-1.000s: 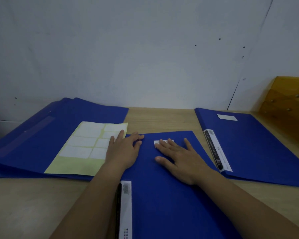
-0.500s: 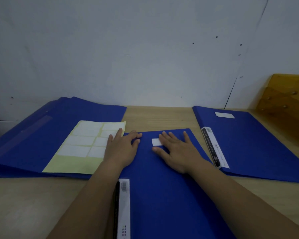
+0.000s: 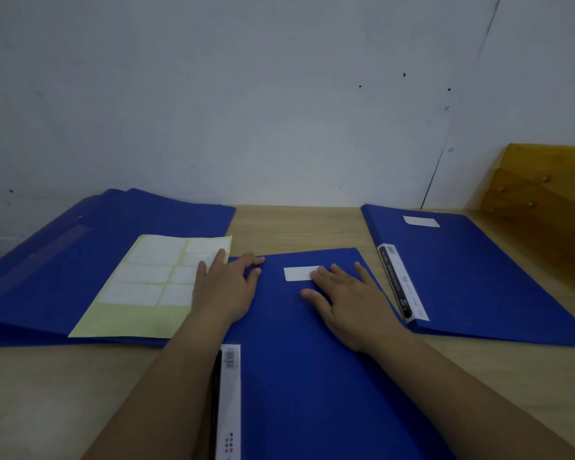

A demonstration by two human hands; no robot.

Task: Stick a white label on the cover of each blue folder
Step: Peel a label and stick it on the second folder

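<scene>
- Lying far left on the wooden desk (image 3: pixel 299 224): a stack of blue folders (image 3: pixel 80 260), with a yellow label sheet (image 3: pixel 140 293) on top; several white labels remain on it.
- Left hand (image 3: pixel 224 290) flat, fingers loosely spread, palm across the sheet's right edge and the top-left corner of the middle folder (image 3: pixel 312 376).
- White label (image 3: pixel 299 273) on the middle folder's cover, near its top edge.
- Right hand (image 3: pixel 346 303) flat, fingers spread, fingertips on the label's right end.
- Right folder (image 3: pixel 478 283) already carries its own label (image 3: pixel 420 221).
</scene>
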